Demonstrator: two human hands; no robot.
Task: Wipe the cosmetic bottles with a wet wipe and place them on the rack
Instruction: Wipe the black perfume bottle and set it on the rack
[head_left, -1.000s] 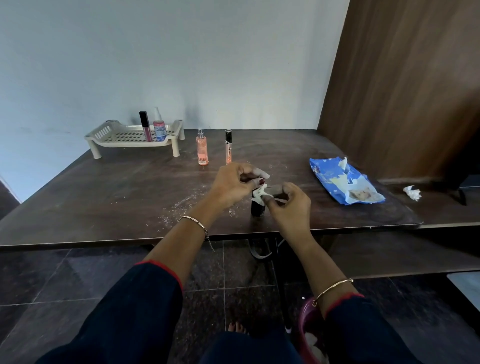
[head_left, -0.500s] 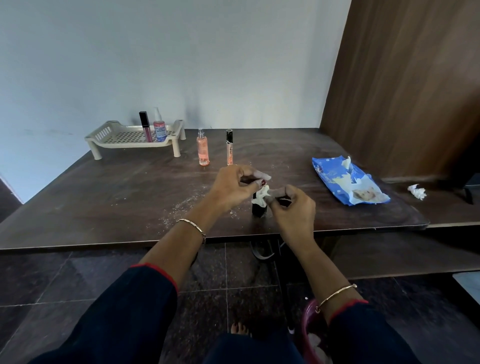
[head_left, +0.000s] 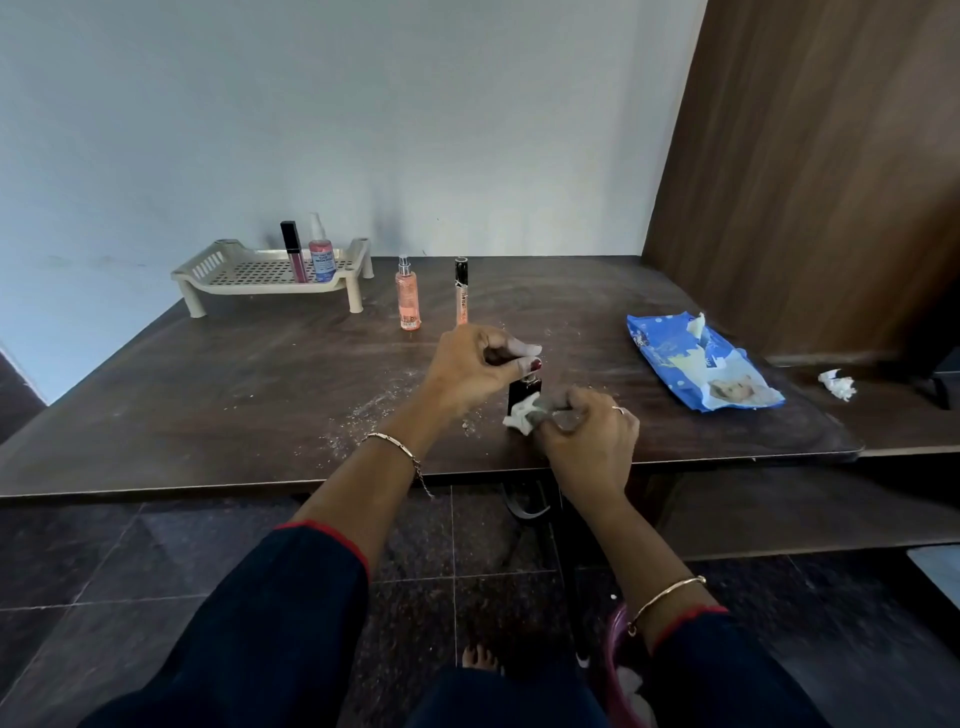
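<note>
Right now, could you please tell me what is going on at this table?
A person is cleaning a small dark bottle: the left hand grips its top while the right hand holds a white wipe against its side. A lip gloss and a pump bottle stand on the rack at far left. A peach spray bottle and a slim tube wait on the table; a blue wipe pack lies to the right.

The dark wooden table (head_left: 208, 395) in front of me carries a cream rack (head_left: 203, 264) at its far left corner. Right of the rack stand a peach spray bottle (head_left: 408, 296) and a black-capped tube (head_left: 461, 291), near each other. A blue wipes pack (head_left: 691, 364) lies flat on the right. White specks (head_left: 363, 410) dust the middle.
</note>
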